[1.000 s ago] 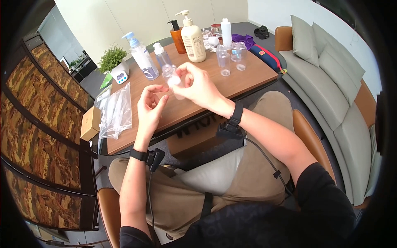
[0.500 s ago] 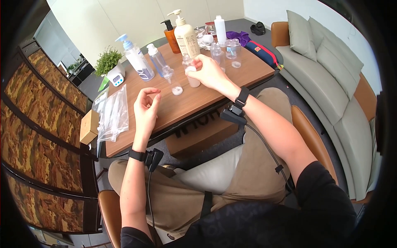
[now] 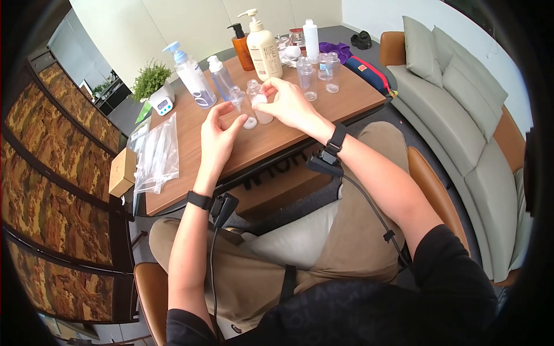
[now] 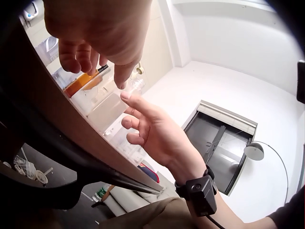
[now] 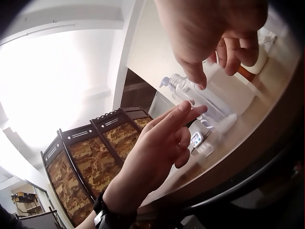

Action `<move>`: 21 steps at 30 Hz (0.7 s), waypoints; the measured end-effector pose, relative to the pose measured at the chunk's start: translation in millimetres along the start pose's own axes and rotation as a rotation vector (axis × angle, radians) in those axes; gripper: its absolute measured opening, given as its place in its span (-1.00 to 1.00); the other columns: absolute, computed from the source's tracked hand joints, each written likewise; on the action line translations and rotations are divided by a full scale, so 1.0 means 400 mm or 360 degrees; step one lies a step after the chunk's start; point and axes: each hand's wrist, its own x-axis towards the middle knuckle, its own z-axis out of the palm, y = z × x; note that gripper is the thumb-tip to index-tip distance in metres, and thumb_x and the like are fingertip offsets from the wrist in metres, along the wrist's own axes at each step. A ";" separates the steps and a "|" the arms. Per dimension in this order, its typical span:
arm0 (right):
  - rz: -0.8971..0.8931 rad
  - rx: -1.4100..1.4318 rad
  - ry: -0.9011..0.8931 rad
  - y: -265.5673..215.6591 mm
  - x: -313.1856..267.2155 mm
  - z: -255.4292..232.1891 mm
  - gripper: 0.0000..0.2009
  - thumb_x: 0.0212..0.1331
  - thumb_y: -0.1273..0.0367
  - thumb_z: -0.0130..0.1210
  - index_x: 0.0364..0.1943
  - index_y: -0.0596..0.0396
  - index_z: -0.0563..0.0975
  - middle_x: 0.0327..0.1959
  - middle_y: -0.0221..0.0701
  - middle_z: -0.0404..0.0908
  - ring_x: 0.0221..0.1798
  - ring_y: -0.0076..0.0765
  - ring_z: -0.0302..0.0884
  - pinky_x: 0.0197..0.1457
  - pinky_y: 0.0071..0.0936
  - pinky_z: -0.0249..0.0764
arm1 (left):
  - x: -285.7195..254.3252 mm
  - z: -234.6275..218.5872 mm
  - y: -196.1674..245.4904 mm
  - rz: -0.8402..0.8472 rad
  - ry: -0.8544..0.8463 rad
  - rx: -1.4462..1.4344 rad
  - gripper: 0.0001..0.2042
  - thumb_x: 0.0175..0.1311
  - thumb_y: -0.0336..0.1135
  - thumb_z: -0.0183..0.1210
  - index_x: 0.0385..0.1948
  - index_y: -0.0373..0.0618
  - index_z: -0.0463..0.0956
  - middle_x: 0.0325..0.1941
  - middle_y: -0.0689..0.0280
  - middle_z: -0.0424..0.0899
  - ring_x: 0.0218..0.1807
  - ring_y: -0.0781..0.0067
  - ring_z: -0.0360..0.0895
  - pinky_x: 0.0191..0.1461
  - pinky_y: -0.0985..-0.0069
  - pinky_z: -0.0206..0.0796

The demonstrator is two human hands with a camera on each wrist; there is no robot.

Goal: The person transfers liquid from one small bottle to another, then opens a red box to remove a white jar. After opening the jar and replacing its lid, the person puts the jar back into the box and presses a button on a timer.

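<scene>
Forward since a moment ago, the left hand (image 3: 219,130) reaches with fingers loosely apart toward the small clear bottle (image 3: 261,104) upright on the table (image 3: 288,130), pinched by the right hand (image 3: 287,104); light, slick, best held mid-body.

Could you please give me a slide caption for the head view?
Right hand holds a small clear bottle on the wooden table; left hand open beside it.

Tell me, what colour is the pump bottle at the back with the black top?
Orange-brown, the pump bottle shows best in the head view.
</scene>
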 end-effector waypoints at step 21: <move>-0.0217 0.0074 -0.0073 -0.008 0.003 0.053 -0.55 0.23 0.23 0.56 0.07 0.26 0.69 -0.12 -0.32 0.85 -0.48 -0.61 0.51 -0.31 -0.44 0.53 | -0.015 -0.080 0.013 -0.0181 0.0037 -0.0268 -0.57 0.34 -0.24 0.57 0.13 -0.27 0.70 -0.10 0.33 0.90 -0.50 0.79 0.49 -0.55 0.65 0.23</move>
